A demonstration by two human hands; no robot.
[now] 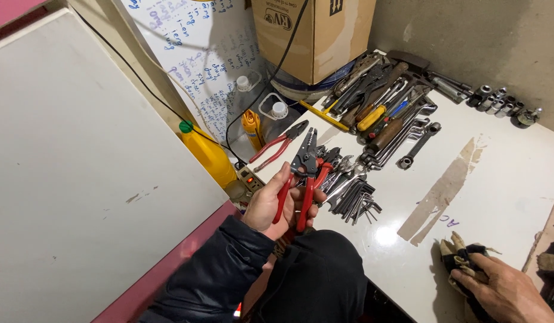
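- Around the left hand, a white table carries a crowded spread of tools: a fan of hex keys just right of the hand, a heap of screwdrivers, spanners and pliers toward the far wall, and a row of sockets at the far right edge.
- Behind the tool heap stands one cardboard box, with a black cable trailing down in front of it.
- Beside the table's left edge stand one yellow bottle with a green cap and one smaller orange bottle; one pair of red-handled pliers lies just beyond the hand.
- The left hand is clamped around one red-handled wire stripper, held up over the near left corner of the table; its two red handles sit in the palm and fingers.
- The stripper's long axis runs nearly upright in the view, dark head pointing away toward the tool heap, handles pointing back at the person.
- The right hand rests at the near right, well apart from the left, fingers closed on a dark glove lying on the table.
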